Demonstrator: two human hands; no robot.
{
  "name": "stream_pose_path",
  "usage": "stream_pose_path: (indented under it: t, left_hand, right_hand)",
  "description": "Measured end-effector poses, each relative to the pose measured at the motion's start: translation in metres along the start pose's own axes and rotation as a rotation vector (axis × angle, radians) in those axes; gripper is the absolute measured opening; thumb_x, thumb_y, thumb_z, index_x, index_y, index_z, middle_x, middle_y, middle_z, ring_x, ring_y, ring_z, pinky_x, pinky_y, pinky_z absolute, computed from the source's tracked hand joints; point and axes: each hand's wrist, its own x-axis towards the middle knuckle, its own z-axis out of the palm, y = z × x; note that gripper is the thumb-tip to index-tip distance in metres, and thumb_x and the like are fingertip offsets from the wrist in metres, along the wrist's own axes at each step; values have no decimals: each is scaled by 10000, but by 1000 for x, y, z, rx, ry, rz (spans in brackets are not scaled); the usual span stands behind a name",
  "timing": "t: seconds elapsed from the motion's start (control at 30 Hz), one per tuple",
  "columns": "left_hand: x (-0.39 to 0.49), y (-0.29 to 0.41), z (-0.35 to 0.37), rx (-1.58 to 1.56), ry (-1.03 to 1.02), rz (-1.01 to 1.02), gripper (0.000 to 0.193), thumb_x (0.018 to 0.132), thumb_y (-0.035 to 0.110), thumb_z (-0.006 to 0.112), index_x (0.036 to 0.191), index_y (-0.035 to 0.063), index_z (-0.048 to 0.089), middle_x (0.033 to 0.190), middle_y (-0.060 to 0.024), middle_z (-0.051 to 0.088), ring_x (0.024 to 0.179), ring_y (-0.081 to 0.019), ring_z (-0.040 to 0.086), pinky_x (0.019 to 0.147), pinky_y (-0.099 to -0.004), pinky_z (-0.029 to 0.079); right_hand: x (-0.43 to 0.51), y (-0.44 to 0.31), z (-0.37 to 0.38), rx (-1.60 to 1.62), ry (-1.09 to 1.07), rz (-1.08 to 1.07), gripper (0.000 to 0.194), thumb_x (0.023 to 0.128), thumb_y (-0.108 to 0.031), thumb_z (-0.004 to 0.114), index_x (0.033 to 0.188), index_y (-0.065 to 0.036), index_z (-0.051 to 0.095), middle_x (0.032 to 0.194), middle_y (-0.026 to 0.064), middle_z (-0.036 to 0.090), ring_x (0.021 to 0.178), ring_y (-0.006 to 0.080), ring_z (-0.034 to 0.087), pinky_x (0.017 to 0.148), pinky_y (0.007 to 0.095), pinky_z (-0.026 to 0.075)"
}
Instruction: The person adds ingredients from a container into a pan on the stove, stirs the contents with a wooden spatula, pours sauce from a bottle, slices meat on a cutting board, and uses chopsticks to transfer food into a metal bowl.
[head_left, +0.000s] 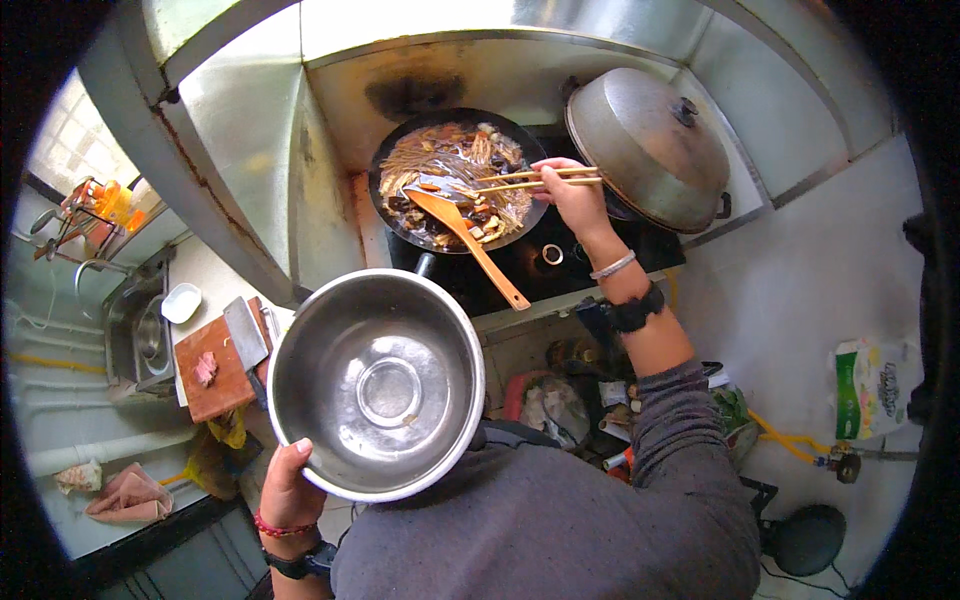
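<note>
My left hand (289, 480) grips the rim of a deep metal pot (382, 442), its thumb over the edge. The inside of the pot is bare apart from a small brown spot on its bottom. In my right hand (568, 196) is a pair of wooden chopsticks (536, 180), their tips over the right part of a dark wok (541, 214). Noodles (431, 157) in brown broth fill the wok, with orange and dark pieces among them. A wooden spatula (472, 244) rests with its blade in the food and its handle across the wok's front rim.
Right of the wok, a large domed lid (645, 150) leans on the black stove (517, 281). On the left, a cleaver (246, 334) and a piece of raw meat (205, 369) lie on a wooden cutting board (184, 360), near a white dish (181, 302) and a sink (124, 307).
</note>
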Motion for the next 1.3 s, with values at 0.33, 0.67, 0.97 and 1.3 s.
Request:
stream_pose_path:
  t: [0.33,0.67,0.97,1.3]
  left_hand:
    - [-11,-6,-10,-18,69,52,505,895,248,583,1287,-61,501,1197,-168,638,1079,-274,636,976,-392,482]
    - [-7,-6,-14,33,66,42,561,884,316,582,1312,-38,507,1247,-162,621,1117,-283,619,1001,-400,468]
    - [-4,-5,-15,24,54,39,571,884,317,583,1329,-30,494,1269,-153,610,1137,-284,607,1022,-407,452]
    - [-6,-3,-10,-40,62,53,508,899,265,573,1300,-42,512,1228,-154,633,1114,-282,621,999,-402,465]
  right_hand:
    - [25,29,31,-390,46,-236,177,895,-128,619,889,31,696,689,48,687,652,94,646,585,250,500]
    - [14,-9,-3,-249,-259,-142,153,916,-123,605,916,4,692,802,32,699,695,91,650,621,246,532]
    - [14,-5,-10,-429,-158,-115,142,920,-133,631,944,-7,693,812,24,694,695,71,611,624,228,510]
    - [8,-13,-5,-564,-194,-91,165,910,-141,633,943,2,709,765,22,694,680,76,611,616,250,493]
